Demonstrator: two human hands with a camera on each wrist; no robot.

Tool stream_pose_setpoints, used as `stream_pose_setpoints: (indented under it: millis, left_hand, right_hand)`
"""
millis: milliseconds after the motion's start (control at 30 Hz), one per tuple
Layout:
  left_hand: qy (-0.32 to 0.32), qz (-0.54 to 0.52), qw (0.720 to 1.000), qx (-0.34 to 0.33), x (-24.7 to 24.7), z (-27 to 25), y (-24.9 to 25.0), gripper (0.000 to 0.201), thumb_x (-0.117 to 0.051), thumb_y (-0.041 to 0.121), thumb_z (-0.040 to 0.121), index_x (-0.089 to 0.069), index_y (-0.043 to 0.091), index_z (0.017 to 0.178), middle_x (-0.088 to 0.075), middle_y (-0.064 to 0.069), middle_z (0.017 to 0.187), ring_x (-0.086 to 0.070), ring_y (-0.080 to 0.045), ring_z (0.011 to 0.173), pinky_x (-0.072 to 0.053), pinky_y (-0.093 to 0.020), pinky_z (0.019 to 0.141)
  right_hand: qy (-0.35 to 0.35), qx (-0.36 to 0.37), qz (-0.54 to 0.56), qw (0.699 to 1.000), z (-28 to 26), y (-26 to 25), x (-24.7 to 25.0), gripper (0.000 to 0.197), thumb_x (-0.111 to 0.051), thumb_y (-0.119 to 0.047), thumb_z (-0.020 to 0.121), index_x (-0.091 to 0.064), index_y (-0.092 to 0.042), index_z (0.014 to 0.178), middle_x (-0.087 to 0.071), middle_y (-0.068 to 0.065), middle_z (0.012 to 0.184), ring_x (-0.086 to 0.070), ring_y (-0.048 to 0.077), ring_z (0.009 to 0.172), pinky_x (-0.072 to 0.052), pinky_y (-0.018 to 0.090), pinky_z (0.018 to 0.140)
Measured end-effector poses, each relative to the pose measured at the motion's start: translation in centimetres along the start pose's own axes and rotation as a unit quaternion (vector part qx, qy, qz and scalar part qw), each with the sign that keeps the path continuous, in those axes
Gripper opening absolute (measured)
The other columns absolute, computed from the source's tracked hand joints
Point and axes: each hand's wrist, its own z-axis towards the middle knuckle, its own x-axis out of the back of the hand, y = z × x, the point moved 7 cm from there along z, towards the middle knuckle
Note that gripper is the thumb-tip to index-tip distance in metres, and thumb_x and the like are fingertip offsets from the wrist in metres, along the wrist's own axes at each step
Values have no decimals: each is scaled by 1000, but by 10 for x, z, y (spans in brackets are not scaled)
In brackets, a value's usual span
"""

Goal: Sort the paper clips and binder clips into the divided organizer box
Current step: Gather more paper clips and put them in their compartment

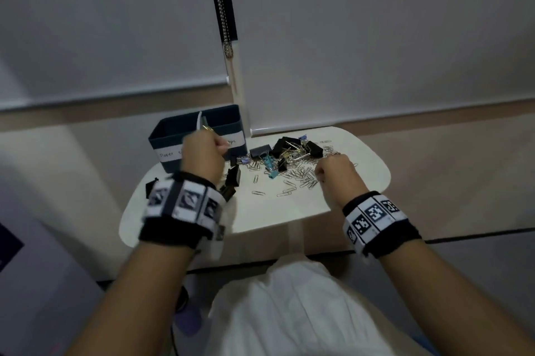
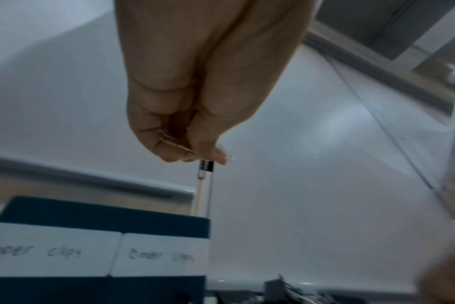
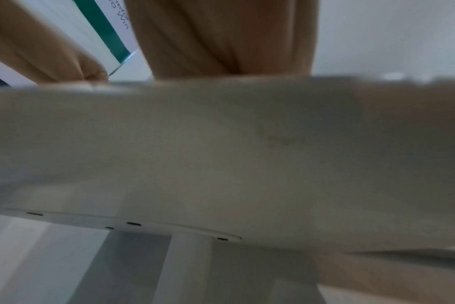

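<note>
A dark blue organizer box [image 1: 173, 130] stands at the table's back left, with white labels for paper clips and binder clips [image 2: 159, 255]. My left hand [image 1: 210, 138] is raised in front of the box and pinches a thin wire paper clip [image 2: 175, 144] between thumb and fingers [image 2: 169, 156]. A pile of silver paper clips [image 1: 301, 176] mixed with black binder clips [image 1: 289, 145] and a teal one [image 1: 269, 164] lies mid-table. My right hand [image 1: 324, 173] rests on the pile's right side with its fingers curled under and hidden.
The small cream table [image 1: 289, 216] has rounded edges and a central post. Two black binder clips [image 1: 233, 176] lie beside my left wrist. Grey roller blinds with a bead chain [image 1: 223, 22] hang behind. My lap in white cloth [image 1: 289, 312] is below the table's near edge.
</note>
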Motion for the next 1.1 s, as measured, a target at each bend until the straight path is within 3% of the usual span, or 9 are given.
stream_pose_setpoints:
  millis: [67, 167, 233, 300, 400, 567, 767, 933, 1100]
  left_hand:
    - [20, 15, 999, 22, 22, 30, -8, 23, -48, -5, 90, -68, -4, 99, -67, -17, 107, -61, -24, 97, -40, -6, 67]
    - [33, 38, 998, 40, 39, 81, -22, 23, -48, -4, 91, -66, -8, 104, -64, -22, 114, -59, -25, 97, -44, -29, 88]
    - [51, 42, 996, 52, 43, 108, -34, 25, -45, -8, 90, -65, -9, 106, -63, -22, 116, -56, -21, 94, -44, -34, 95]
    - [79, 45, 995, 50, 42, 124, -45, 23, -48, -9, 88, -66, -9, 101, -66, -21, 110, -61, -24, 95, -46, -34, 94]
    - [31, 74, 996, 44, 24, 128, -59, 14, -62, -2, 83, -71, -5, 94, -70, -18, 103, -64, -28, 97, -46, -31, 92]
    - [9, 131, 991, -30, 21, 126, -67, 19, -56, 3, 89, -72, 2, 100, -69, -20, 108, -63, -32, 101, -46, -30, 83]
    - [-124, 193, 973, -28, 27, 124, -102, 33, -35, 17, 99, -51, 10, 127, -50, -15, 133, -49, -32, 120, -38, -33, 97]
    - [-174, 144, 974, -7, 27, 111, -114, 42, -35, 17, 98, -32, 10, 140, -44, -17, 138, -47, -32, 122, -36, -30, 98]
    - [-158, 84, 983, -32, 28, 99, -109, 46, -40, 13, 96, -31, 8, 141, -44, -16, 139, -46, -28, 125, -36, -31, 101]
  right_hand:
    - [0, -13, -12, 1000, -1, -3, 3, 23, -50, 9, 77, -67, -2, 87, -65, 14, 88, -62, 28, 83, -46, 28, 64]
    - [-2, -18, -55, 998, -5, -7, 5, 23, -55, 5, 79, -65, -5, 97, -67, 13, 96, -63, 29, 89, -51, 31, 73]
    - [0, -17, -79, 997, -4, -6, 6, 24, -54, 2, 82, -63, -8, 102, -67, 11, 101, -63, 29, 95, -51, 32, 79]
    - [-6, -23, -88, 996, -3, -5, 7, 24, -53, 1, 84, -63, -8, 103, -67, 11, 102, -62, 29, 97, -50, 32, 80]
    - [-27, -20, -89, 996, -2, -7, 4, 24, -53, 1, 81, -65, -6, 101, -67, 12, 100, -63, 29, 95, -52, 32, 80]
    - [2, 8, -44, 999, -8, -22, 28, 27, -53, 7, 78, -60, -5, 100, -64, 10, 102, -57, 24, 95, -44, 26, 76]
    - [58, 108, 49, 991, 10, -108, 82, 30, -47, 11, 80, -56, -16, 89, -56, 4, 95, -46, 18, 87, -28, 18, 67]
    - [-47, 191, 130, 972, 78, -219, 44, 20, -51, -4, 89, -69, 2, 97, -69, 13, 106, -62, 24, 102, -46, 29, 92]
    - [-71, 194, 111, 972, 123, -267, -12, 19, -61, -10, 84, -73, 1, 96, -72, 17, 100, -67, 28, 98, -52, 31, 89]
